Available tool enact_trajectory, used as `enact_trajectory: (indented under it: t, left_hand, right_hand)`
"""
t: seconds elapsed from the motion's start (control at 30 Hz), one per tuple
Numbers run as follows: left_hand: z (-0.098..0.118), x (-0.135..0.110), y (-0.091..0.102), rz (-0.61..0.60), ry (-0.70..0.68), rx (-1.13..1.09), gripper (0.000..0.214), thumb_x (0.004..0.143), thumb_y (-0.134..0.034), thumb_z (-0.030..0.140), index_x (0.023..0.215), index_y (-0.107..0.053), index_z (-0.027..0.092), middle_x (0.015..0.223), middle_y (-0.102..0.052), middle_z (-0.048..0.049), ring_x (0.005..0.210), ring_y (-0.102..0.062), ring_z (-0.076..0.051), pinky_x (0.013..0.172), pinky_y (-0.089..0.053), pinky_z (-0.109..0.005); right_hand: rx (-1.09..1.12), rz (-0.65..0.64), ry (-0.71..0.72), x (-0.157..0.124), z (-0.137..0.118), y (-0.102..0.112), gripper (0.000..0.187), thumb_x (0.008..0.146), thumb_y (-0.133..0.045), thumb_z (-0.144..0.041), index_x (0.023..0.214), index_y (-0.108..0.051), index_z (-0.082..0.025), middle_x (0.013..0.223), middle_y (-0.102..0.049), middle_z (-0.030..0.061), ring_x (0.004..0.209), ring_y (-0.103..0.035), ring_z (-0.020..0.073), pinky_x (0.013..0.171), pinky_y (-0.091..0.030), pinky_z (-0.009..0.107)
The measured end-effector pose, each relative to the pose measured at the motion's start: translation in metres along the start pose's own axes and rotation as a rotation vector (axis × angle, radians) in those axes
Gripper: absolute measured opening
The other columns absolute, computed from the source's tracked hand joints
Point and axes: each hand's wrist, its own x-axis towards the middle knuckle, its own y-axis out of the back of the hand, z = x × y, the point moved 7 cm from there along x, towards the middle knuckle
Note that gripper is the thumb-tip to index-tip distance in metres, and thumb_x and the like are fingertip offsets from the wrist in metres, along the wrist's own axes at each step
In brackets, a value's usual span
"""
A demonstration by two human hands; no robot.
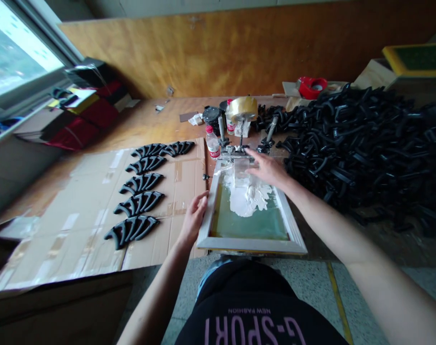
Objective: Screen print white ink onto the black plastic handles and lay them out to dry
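In front of me lies a screen-printing frame with a pale rim and green mesh. A patch of white ink is spread over the far half of its mesh. My left hand is closed at the frame's left rim, its fingers partly hidden. Over the far right part of the frame, my right hand has its fingers stretched apart. They are beside a whitish translucent scraper standing in the ink, and near the metal clamp bar at the far edge.
Black curved plastic parts lie in rows on cardboard to the left. A large heap of similar parts covers the right. Behind the frame stand a bottle, a tape roll and a dark jar. A red tape dispenser sits farther back.
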Motion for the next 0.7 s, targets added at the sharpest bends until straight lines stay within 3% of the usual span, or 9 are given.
enact_trajectory:
  t: [0.07,0.13,0.23,0.3,0.4,0.5,0.57,0.63,0.7]
  left_hand:
    - [0.038,0.004,-0.002,0.021,-0.094,-0.096,0.054,0.082,-0.055,0.064,0.104,-0.067,0.016,0.076,-0.066,-0.0013,0.056,-0.055,-0.009,0.05,-0.042,-0.02]
    - [0.078,0.013,-0.007,0.044,-0.236,-0.234,0.051,0.083,-0.055,0.064,0.097,-0.066,0.016,0.085,-0.068,-0.0032,0.065,-0.061,-0.011,0.056,-0.048,-0.021]
    - [0.122,0.029,-0.019,0.054,-0.369,-0.351,0.044,0.084,-0.057,0.059,0.1,-0.062,0.019,0.089,-0.068,-0.0043,0.074,-0.065,-0.014,0.06,-0.053,-0.024]
    - [0.128,0.035,-0.026,0.092,-0.385,-0.377,0.042,0.085,-0.054,0.058,0.102,-0.059,0.02,0.086,-0.069,-0.0043,0.075,-0.066,-0.015,0.059,-0.053,-0.024]
    - [0.087,0.028,-0.042,0.134,-0.262,-0.416,0.045,0.085,-0.053,0.061,0.105,-0.056,0.02,0.087,-0.07,-0.0059,0.072,-0.066,-0.015,0.055,-0.052,-0.023]
    - [-0.008,0.0,-0.09,-0.148,0.25,-0.321,0.054,0.078,-0.061,0.064,0.104,-0.058,0.016,0.091,-0.072,-0.0128,0.069,-0.068,-0.02,0.05,-0.051,-0.026]
    - [-0.058,-0.024,-0.109,-0.243,0.439,-0.346,0.053,0.079,-0.06,0.064,0.1,-0.06,0.016,0.094,-0.071,-0.0139,0.074,-0.069,-0.021,0.056,-0.054,-0.029]
    - [-0.087,-0.033,-0.104,-0.193,0.477,-0.39,0.048,0.08,-0.058,0.062,0.095,-0.059,0.016,0.087,-0.07,-0.0107,0.071,-0.067,-0.019,0.058,-0.053,-0.029]
    - [-0.098,-0.025,-0.072,-0.074,0.424,-0.299,0.044,0.081,-0.056,0.06,0.091,-0.057,0.016,0.071,-0.066,-0.0052,0.056,-0.061,-0.014,0.05,-0.048,-0.024]
  right_hand:
    - [-0.027,0.106,-0.155,-0.005,0.043,0.022,0.042,0.093,-0.054,-0.027,0.133,-0.056,-0.015,0.092,-0.073,0.0042,0.068,-0.066,0.0143,0.065,-0.053,0.026]
    - [-0.112,0.102,-0.224,-0.025,0.071,0.024,0.035,0.097,-0.04,-0.022,0.111,-0.066,-0.004,0.08,-0.073,0.0046,0.062,-0.064,0.0125,0.056,-0.052,0.022]
    - [-0.17,-0.073,-0.157,-0.065,0.071,-0.016,0.035,0.095,-0.046,-0.031,0.078,-0.07,-0.01,0.069,-0.069,0.0012,0.063,-0.062,0.0119,0.053,-0.051,0.019]
    - [-0.163,-0.191,-0.088,-0.089,0.05,-0.053,0.029,0.086,-0.063,-0.039,0.074,-0.069,-0.013,0.076,-0.071,0.0035,0.073,-0.065,0.0151,0.064,-0.053,0.022]
    - [-0.201,-0.319,-0.127,-0.111,0.015,-0.093,0.02,0.084,-0.069,-0.034,0.079,-0.067,-0.014,0.093,-0.071,0.0123,0.091,-0.065,0.0223,0.08,-0.05,0.029]
    - [-0.131,-0.324,-0.294,-0.124,-0.016,-0.105,0.019,0.094,-0.055,-0.031,0.092,-0.063,-0.014,0.093,-0.07,0.0132,0.088,-0.065,0.0219,0.077,-0.047,0.029]
    - [-0.032,-0.29,-0.226,-0.129,-0.043,-0.107,0.019,0.096,-0.05,-0.03,0.096,-0.062,-0.016,0.093,-0.069,0.0116,0.089,-0.063,0.0213,0.077,-0.047,0.03]
    - [0.065,-0.275,-0.03,-0.131,-0.06,-0.106,0.017,0.096,-0.048,-0.026,0.095,-0.063,-0.017,0.095,-0.069,0.0088,0.093,-0.062,0.0198,0.081,-0.046,0.029]
    - [0.092,-0.262,0.081,-0.128,-0.041,-0.097,0.02,0.095,-0.045,-0.017,0.096,-0.065,-0.019,0.098,-0.069,0.0062,0.097,-0.06,0.0175,0.085,-0.045,0.028]
